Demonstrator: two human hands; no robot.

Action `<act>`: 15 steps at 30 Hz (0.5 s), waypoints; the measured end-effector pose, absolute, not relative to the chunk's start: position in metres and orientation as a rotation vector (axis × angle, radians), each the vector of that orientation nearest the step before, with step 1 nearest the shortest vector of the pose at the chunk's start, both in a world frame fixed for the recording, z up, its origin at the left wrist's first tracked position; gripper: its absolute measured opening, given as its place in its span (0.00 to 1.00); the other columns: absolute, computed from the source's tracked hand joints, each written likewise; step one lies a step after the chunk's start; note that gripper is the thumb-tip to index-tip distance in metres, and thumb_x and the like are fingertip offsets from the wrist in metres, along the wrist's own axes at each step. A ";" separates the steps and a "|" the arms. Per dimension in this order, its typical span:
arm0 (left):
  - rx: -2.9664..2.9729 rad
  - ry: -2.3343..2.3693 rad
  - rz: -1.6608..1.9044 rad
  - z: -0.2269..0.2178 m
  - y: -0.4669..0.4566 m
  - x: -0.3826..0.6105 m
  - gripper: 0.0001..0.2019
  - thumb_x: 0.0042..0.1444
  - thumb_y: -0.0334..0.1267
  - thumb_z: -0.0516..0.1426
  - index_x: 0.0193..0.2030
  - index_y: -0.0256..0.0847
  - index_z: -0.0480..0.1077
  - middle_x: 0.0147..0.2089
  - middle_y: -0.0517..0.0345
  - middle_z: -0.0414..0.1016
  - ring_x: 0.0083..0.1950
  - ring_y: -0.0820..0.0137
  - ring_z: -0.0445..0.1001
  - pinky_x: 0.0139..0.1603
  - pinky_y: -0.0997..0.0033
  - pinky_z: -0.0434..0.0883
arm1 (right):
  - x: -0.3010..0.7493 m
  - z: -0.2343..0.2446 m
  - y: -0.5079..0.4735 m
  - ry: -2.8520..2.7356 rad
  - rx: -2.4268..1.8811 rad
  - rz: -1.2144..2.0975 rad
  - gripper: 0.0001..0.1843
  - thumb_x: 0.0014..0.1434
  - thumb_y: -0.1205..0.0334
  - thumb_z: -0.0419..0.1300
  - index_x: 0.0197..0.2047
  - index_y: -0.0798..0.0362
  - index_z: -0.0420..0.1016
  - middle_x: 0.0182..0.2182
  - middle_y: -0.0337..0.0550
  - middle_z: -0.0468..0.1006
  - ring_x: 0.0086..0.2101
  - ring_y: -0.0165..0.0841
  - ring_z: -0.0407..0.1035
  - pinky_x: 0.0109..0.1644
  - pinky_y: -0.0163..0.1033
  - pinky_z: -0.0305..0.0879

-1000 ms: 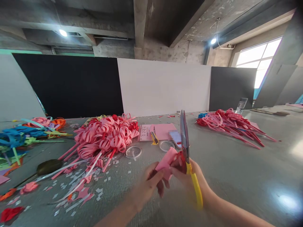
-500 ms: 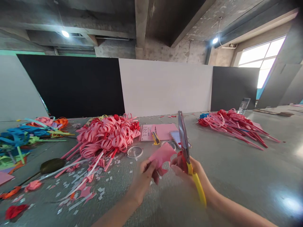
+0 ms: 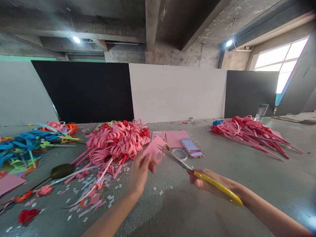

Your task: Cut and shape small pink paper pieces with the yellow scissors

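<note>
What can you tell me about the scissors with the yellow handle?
The scissors have long grey metal-looking blades and a yellow, plastic-looking handle. The right hand grips the handle above the grey table. They lie almost flat, pointing up and left, with the tips at the edge of the pink paper that the left hand holds.

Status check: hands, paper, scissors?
Left hand pinching pink paper piece. Right hand gripping yellow-handled scissors, blade tips at the paper's edge. Phone and tape ring lie just beyond.
</note>
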State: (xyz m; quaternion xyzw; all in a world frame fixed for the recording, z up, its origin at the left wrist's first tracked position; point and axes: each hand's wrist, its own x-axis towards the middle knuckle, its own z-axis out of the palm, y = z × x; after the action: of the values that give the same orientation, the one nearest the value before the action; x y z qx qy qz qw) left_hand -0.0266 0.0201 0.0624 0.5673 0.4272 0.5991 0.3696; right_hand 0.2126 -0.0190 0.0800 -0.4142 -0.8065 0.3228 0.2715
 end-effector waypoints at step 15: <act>1.380 0.963 1.504 0.069 0.015 -0.024 0.12 0.51 0.40 0.53 0.21 0.36 0.65 0.17 0.62 0.66 0.17 0.78 0.61 0.20 0.77 0.59 | 0.222 0.077 -0.017 -2.399 -1.136 0.780 0.17 0.56 0.49 0.45 0.26 0.52 0.66 0.21 0.38 0.65 0.22 0.29 0.58 0.23 0.32 0.52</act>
State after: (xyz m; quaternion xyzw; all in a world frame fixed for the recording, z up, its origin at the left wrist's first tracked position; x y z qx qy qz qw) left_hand -0.0241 0.0146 0.0687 0.5525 0.3857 0.6021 0.4283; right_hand 0.2221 -0.0170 0.0768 -0.4034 -0.8520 0.2769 0.1863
